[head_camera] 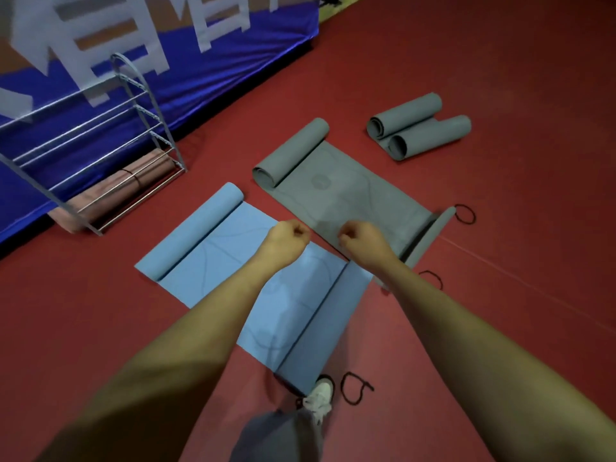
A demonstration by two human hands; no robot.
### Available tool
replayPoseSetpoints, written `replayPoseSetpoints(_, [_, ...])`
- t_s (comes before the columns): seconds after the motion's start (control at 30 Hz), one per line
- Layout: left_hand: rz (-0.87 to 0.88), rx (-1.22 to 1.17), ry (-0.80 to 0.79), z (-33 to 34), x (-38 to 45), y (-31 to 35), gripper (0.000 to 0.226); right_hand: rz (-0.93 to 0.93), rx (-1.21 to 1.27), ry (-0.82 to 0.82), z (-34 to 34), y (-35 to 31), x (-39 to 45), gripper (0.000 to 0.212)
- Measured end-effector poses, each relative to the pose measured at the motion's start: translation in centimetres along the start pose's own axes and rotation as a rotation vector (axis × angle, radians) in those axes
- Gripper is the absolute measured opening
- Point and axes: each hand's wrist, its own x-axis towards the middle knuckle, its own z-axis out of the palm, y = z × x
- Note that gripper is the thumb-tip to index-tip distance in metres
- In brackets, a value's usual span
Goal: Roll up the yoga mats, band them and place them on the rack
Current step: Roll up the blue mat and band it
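Here blue mat (213,261) lies flat, long axis running near-right to far-left.

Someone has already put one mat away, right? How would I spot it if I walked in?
Look for the grey metal-railed rack standing against the blue banner at the left edge of the red floor. On its lowest shelf lies a pinkish-brown rolled yoga mat with a thin dark band around its middle. It is the only mat off the floor; the blue and grey ones lie on the floor, none banded.
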Motion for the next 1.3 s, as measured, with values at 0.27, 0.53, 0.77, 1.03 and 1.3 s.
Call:
replayPoseSetpoints(0.27, [-0.085,-0.092,0.105,3.8,5.8,5.5,0.014,-0.107,0.012,-0.054,-6.8,3.3,6.9,0.018])
replayPoseSetpoints(0.53, [-0.178,-0.095,0.293,8.8,8.7,9.9,0.016,-0.248,0.003,-0.149,-11.7,8.4,12.2,0.019])
replayPoseSetpoints(0.77, [-0.212,-0.15,0.577,16.3,7.7,15.3,0.016,-0.4,0.006,-0.291,-16.8,13.2,13.9,0.016])
replayPoseSetpoints(1.03, [-0.357,-0.167,0.731,22.5,5.6,17.9,0.022,-0.588,-0.092,-0.458,-20.0,17.1,13.7,0.017])
replayPoseSetpoints(1.3, [-0.425,-0.184,0.769,25.3,4.0,15.3,0.021,-0.621,-0.161,-0.506,-17.4,18.7,12.7,0.019])
